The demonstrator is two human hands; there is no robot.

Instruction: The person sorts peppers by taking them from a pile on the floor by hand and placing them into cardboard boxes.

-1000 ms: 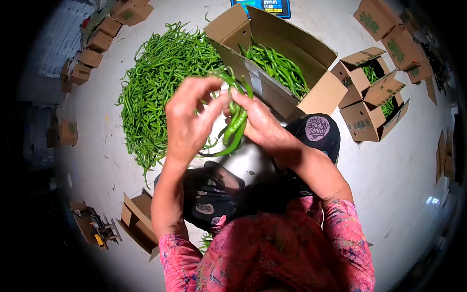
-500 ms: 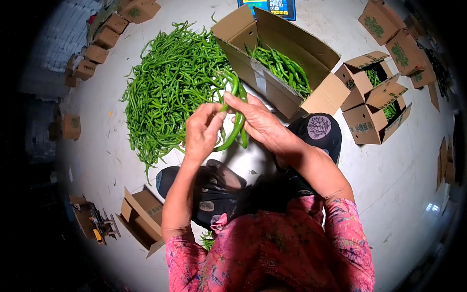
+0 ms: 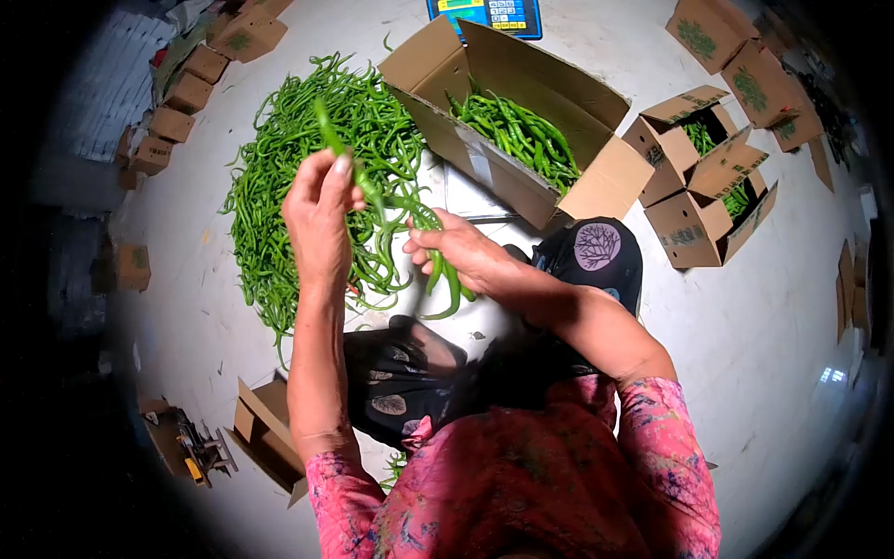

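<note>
My left hand (image 3: 321, 210) pinches a long green pepper (image 3: 367, 186) between thumb and fingers, its blurred upper end pointing up over the pile. Curled round several green peppers (image 3: 450, 284), my right hand (image 3: 458, 250) is just in front of the open box, and the peppers hang below its fingers. The large pile of green peppers (image 3: 321, 140) lies on the floor beyond my left hand. More peppers (image 3: 521, 135) lie inside the long open cardboard box (image 3: 484, 163) at the upper middle.
A blue scale display (image 3: 503, 14) stands behind the open box. Two open boxes (image 3: 684, 228) with peppers are at the right, closed boxes (image 3: 698, 33) beyond them. An open carton (image 3: 270, 429) lies at the lower left. My knees are below my hands.
My hands have moved apart. The left went left and up with one pepper in its fingers, while the right stayed low, still holding several peppers.
</note>
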